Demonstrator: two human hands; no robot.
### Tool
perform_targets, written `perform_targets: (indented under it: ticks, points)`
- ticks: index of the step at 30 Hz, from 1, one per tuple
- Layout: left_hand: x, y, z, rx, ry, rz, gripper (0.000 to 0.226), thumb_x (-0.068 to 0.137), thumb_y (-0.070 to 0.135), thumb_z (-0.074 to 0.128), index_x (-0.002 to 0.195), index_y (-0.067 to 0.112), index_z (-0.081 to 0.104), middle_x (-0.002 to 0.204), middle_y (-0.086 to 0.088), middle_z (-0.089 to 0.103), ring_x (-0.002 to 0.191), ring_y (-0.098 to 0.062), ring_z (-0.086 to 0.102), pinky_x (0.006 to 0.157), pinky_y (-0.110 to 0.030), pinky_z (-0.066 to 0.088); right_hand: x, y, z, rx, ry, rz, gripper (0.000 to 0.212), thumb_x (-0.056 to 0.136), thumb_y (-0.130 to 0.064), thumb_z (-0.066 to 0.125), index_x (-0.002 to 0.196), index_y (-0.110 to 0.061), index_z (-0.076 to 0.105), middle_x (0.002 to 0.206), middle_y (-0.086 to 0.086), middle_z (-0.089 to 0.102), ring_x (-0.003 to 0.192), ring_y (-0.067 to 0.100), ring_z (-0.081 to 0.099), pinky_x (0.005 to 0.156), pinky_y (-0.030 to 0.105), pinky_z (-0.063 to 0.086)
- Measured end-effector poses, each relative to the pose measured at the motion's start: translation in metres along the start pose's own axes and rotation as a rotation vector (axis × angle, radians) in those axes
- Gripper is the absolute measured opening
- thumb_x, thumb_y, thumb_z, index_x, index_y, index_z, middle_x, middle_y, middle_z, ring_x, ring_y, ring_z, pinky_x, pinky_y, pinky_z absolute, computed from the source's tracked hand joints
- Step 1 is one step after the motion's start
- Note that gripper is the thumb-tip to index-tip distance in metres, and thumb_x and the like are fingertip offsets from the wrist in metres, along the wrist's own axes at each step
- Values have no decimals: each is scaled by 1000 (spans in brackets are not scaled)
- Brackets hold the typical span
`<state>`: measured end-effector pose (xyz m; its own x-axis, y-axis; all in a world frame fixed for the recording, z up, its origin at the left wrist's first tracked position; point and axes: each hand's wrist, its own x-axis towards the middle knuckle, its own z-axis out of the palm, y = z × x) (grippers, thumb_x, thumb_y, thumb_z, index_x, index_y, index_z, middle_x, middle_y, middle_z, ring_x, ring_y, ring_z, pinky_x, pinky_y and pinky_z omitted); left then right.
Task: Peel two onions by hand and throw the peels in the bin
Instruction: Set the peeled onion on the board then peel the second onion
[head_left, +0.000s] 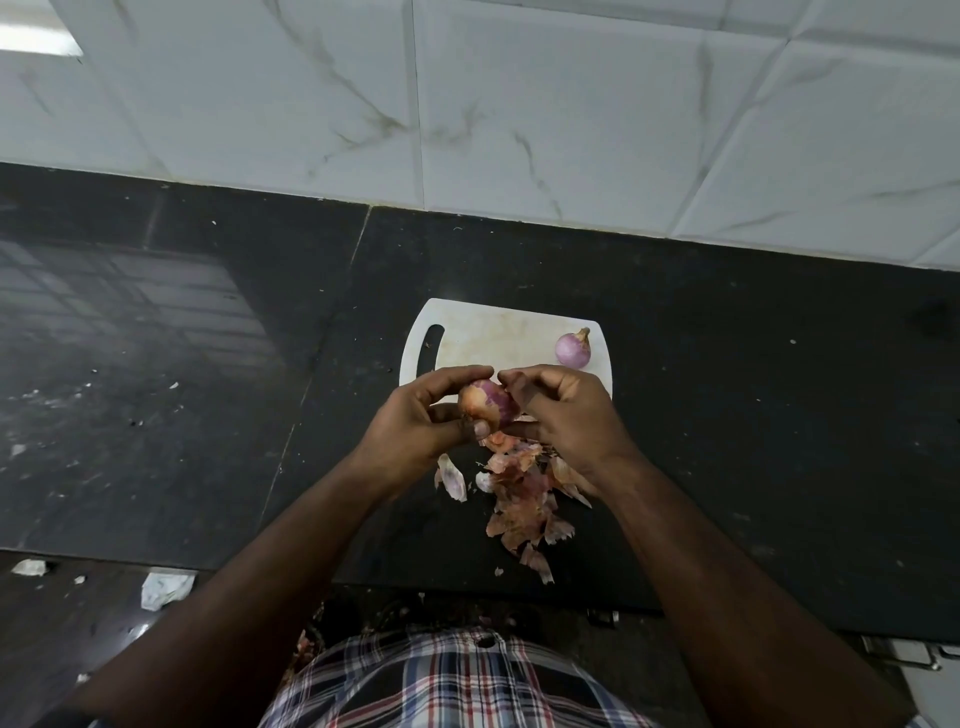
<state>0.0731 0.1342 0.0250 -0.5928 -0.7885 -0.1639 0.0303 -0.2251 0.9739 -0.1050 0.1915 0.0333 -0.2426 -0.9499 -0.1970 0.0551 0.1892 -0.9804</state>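
Two hands over the dark desk (727, 364): left hand (415, 421) fingers curled around half-peeled onion (485, 405), right hand (563, 410) fingers pinching its skin, peeled onion (573, 349) on white cutting board (493, 338), peel pile (519, 499) below.

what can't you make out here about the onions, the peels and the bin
- Bin: not in the head view.
- Held onion: its underside is covered by the left hand and right hand.
- Peels: some lie hidden under the right wrist.
- Onion on the board: its far side faces away.
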Motion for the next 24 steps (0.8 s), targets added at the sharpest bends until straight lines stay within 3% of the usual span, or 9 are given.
perform_targets:
  ticks: [4, 7, 9, 13, 18, 21, 24]
  points:
    - [1, 2, -2, -2, -42, -10, 56, 81, -17, 68, 126, 15, 63, 127, -7, 66, 99, -17, 72, 83, -26, 57, -1, 0, 2, -130, 8, -61, 23, 85, -20, 75, 105, -10, 77, 95, 3, 77, 90, 17, 74, 78, 32, 61]
    - [-1, 3, -4, -29, -81, -26, 55, 83, -20, 63, 125, 15, 63, 131, -8, 62, 103, -17, 71, 83, -24, 56, 0, 2, 3, 57, 19, 59, 22, 78, -15, 78, 98, -5, 77, 94, 14, 76, 87, 31, 74, 76, 42, 62]
    - [-2, 2, -8, -96, -111, -47, 53, 84, -21, 61, 126, 12, 63, 133, -11, 61, 106, -20, 69, 85, -26, 56, 1, 4, 0, 141, 29, 123, 10, 81, -2, 74, 90, -6, 76, 90, 15, 75, 81, 29, 74, 71, 37, 62]
    - [-3, -1, -12, -157, -160, -80, 52, 88, -20, 57, 130, 11, 61, 139, -8, 58, 113, -24, 65, 86, -28, 56, 1, 16, -8, -120, 65, 97, 25, 84, 10, 69, 93, -13, 76, 90, 8, 76, 85, 25, 74, 76, 35, 62]
    - [-2, -2, -10, -104, -84, -99, 55, 86, -17, 62, 127, 19, 65, 135, -10, 59, 106, -24, 69, 85, -26, 56, -2, 8, -10, -387, 76, -48, 23, 89, -18, 72, 112, -21, 75, 107, -11, 74, 101, 1, 68, 94, 30, 56]
    - [-1, -1, -5, -49, -45, -72, 54, 83, -14, 68, 125, 21, 66, 132, -11, 62, 103, -24, 71, 87, -29, 56, -4, -2, 1, -372, 56, -95, 35, 82, -41, 76, 112, -24, 75, 101, -11, 75, 95, 2, 70, 85, 29, 58]
    - [-1, 2, -1, -17, -24, -50, 53, 82, -14, 69, 127, 13, 63, 127, -13, 65, 96, -21, 73, 82, -26, 57, -4, 2, 13, -408, 140, -130, 14, 83, -30, 78, 94, -22, 78, 84, -9, 75, 82, 5, 71, 76, 31, 58]
